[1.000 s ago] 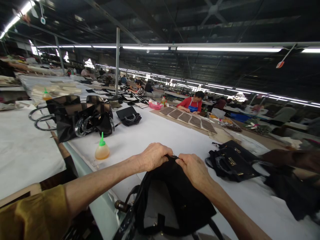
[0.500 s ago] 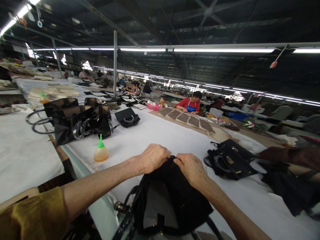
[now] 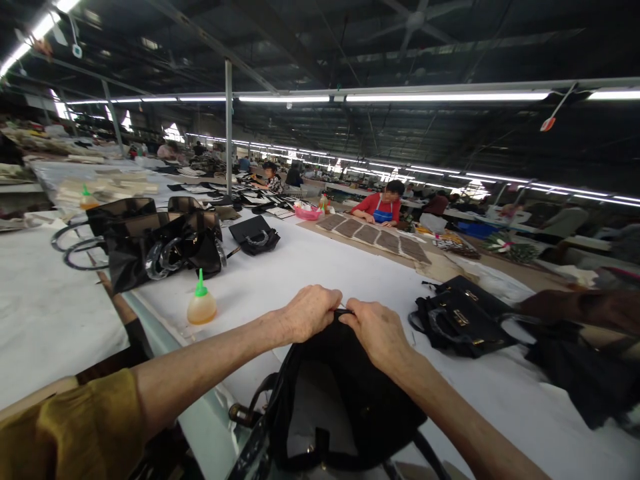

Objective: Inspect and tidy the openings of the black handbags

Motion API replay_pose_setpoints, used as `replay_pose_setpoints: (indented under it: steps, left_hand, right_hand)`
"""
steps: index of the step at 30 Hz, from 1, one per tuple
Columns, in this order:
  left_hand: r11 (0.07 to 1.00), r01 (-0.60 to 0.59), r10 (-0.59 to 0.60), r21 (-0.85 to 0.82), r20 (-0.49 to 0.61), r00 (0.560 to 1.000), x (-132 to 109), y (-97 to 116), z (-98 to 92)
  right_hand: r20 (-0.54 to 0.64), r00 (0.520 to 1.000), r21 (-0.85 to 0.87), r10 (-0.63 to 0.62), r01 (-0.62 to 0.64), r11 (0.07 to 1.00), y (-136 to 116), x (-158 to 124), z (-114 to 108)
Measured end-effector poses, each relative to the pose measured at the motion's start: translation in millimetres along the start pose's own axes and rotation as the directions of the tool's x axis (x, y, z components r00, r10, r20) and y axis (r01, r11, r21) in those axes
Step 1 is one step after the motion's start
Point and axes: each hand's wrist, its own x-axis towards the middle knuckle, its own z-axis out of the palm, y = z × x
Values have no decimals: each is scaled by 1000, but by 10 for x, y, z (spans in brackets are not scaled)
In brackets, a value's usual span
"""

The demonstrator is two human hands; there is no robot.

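A black handbag [image 3: 370, 400] stands before me on the white-covered table [image 3: 350, 260], its mouth towards me and a grey lining showing inside. My left hand [image 3: 315, 312] is closed, pinching the bag's far top edge. Close beside it, my right hand [image 3: 377, 330] pinches the same edge between thumb and fingers. The bag's handles hang at its near side, wrapped partly in clear film. To the left of my left forearm stands a glue bottle [image 3: 202, 308] with a green nozzle and amber liquid.
Several black bags [image 3: 140, 247] stand at the left, with a small black bag [image 3: 254, 235] beyond. Finished-looking black handbags [image 3: 460, 317] lie at the right, near another person's dark sleeve [image 3: 575, 310]. Across the table a person in red [image 3: 375, 205] works by brown panels [image 3: 373, 237].
Both hands keep their pinch on the bag's edge. My right hand has shifted slightly left and up, nearer the left one. The bag has hardly moved.
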Motion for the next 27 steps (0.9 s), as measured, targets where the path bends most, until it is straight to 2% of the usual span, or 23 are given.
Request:
replay_pose_setpoints:
  steps: [4,8,12,15,17,21,23,25,27]
  left_hand:
    - [996,2,-5,-94,-31,1000,10,-10,24]
    - [954,66,-69,-292,-1,998,32,-37,-18]
    - [788,292,-245,-542,158,957,-118,-66,-194]
    - [664,369,-241,-650,281,929,-404,-62,-302]
    - [669,392,-262,-632,293,920,-593,-54,-290]
    - [704,500,-469,-505,199,861,-732,-103,-50]
    - [663,467,-433,-585,209,877,-687,-184,87]
    - [593,392,-293,-703,266,918,-618,-290,163]
    - [532,338,-146,-776,309,940,-559,-393,164]
  right_hand:
    - [33,993,87,-115,112,990,-39,80,25]
    - [63,988,112,-142,135,985,-63,138,20]
    - [63,993,89,-96,91,992,0,156,-101]
    - [50,998,58,-24,21,998,132,129,-178]
    - [49,999,42,16,-18,999,211,80,-177]
    - [44,998,29,49,-50,998,258,-57,-113]
    - [39,998,29,42,-43,999,263,-123,-111]
    - [40,999,28,29,-30,999,299,-181,-143]
    - [46,999,37,11,-12,999,372,-234,-182]
